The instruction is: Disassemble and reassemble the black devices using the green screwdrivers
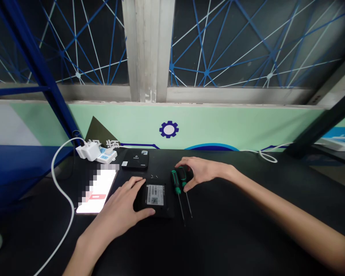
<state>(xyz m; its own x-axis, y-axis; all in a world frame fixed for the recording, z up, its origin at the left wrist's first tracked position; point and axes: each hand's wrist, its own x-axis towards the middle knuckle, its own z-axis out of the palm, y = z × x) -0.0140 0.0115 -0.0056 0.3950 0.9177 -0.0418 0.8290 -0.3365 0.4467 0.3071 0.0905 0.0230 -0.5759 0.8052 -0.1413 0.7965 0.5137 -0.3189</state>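
A flat black box (167,209) with a white printed label lies on the black table. My left hand (125,203) steadies it from the left, fingers at its far edge and thumb along its near edge. Two screwdrivers with green and black handles lie side by side to its right, shafts pointing toward me. My right hand (197,170) curves around the handle of the right screwdriver (183,177), fingers and thumb apart at its two ends. The left screwdriver (175,181) lies between that one and the box. Behind the box rest small screws (154,176).
Behind the left hand sits another black box (135,158) with stickers. A lit phone (99,191) lies at left, near a power strip (106,155) with a white plug (88,151). Its white cable (54,172) loops toward me. A wall stands behind the table.
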